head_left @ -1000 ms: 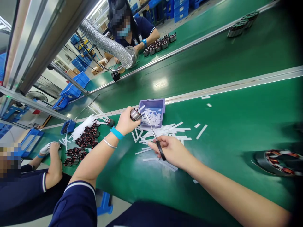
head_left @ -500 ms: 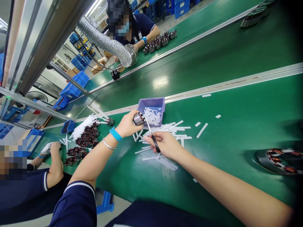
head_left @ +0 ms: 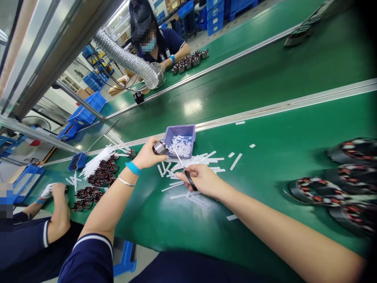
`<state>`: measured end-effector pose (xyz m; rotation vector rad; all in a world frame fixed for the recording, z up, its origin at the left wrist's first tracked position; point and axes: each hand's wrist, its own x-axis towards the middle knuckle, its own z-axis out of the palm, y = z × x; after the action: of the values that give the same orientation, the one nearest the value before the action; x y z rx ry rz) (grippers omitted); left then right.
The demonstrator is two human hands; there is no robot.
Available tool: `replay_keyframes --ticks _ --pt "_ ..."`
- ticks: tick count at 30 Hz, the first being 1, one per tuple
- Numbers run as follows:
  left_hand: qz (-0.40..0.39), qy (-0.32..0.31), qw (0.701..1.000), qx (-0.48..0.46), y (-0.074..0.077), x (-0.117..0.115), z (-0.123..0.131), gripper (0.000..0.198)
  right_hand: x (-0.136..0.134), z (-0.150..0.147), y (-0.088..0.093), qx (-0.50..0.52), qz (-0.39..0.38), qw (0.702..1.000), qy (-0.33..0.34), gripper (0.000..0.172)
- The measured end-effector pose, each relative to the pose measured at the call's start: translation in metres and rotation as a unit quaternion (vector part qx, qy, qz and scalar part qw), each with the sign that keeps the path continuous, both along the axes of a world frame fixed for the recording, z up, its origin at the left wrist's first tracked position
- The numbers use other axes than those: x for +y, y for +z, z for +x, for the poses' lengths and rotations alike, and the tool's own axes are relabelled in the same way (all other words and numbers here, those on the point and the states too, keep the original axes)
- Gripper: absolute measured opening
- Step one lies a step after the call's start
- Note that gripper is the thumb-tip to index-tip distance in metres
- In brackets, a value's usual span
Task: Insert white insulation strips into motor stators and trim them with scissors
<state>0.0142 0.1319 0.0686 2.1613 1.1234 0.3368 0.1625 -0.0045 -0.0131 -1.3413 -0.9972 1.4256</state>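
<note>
Silvery metal wraps the motor stator that the left hand holds up just beside the purple bin, its wound end turned toward that bin. The left grip is curled firmly around the stator. Lower down, the right hand has its fingers wrapped about the black handle of what look like scissors; the thin metal points up toward the stator, though the view is too small to tell whether the tip touches it.

Small white pieces lie in the purple bin, and loose white strips are scattered before it and to its right on the green tabletop. More stators stand close together at the right, blurred. Farther left, clustered stators stand beside a bundle of longer white strips, near a small blue bin. Beyond them shows a co-worker's gloved hand; on the far side, a masked person works by further stators.
</note>
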Motion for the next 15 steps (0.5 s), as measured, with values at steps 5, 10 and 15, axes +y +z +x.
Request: replay_keyframes --ticks 5,10,15 --pt "-0.184 -0.11 0.976 -0.027 0.004 -0.038 0.022 0.052 -0.091 0.039 0.012 -0.067 0.046 0.994 -0.07 0.045" --pt "0.023 -0.299 0.944 0.136 -0.013 -0.091 0.108 0.04 -0.187 0.069 -0.01 -0.208 0.06 0.961 -0.174 0.042" --pt "0.118 -0.377 0.89 0.228 -0.041 -0.134 0.184 0.062 -0.254 0.084 -0.034 -0.4 0.077 0.845 -0.346 0.046"
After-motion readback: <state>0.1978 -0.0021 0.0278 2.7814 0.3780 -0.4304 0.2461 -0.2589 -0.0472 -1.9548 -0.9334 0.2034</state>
